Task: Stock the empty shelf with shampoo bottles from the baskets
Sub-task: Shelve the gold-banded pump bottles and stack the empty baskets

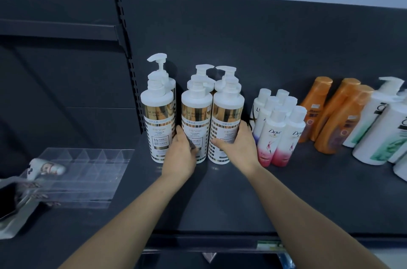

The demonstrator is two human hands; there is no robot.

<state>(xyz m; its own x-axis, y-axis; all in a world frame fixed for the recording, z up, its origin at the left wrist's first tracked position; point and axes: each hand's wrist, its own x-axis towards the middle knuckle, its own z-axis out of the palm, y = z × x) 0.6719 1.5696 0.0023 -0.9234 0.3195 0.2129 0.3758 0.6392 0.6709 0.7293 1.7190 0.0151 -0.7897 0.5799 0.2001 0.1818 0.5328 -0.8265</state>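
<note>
Together, the left hand (180, 154) and right hand (236, 145) each grip one upright pump bottle, the middle bottle (195, 114) and right bottle (226, 114), on the dark shelf (220, 202).

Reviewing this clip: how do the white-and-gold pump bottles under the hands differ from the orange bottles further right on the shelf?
The white-and-gold pump bottles have white pump heads; the glossy orange bottles have smooth orange caps without pumps. The pump bottles are straight cylinders with gold label bands, the orange ones taper toward the cap. The left hand and right hand grip two front pump bottles; nobody touches the orange ones. Both groups stand upright in rows on the dark shelf.
</note>
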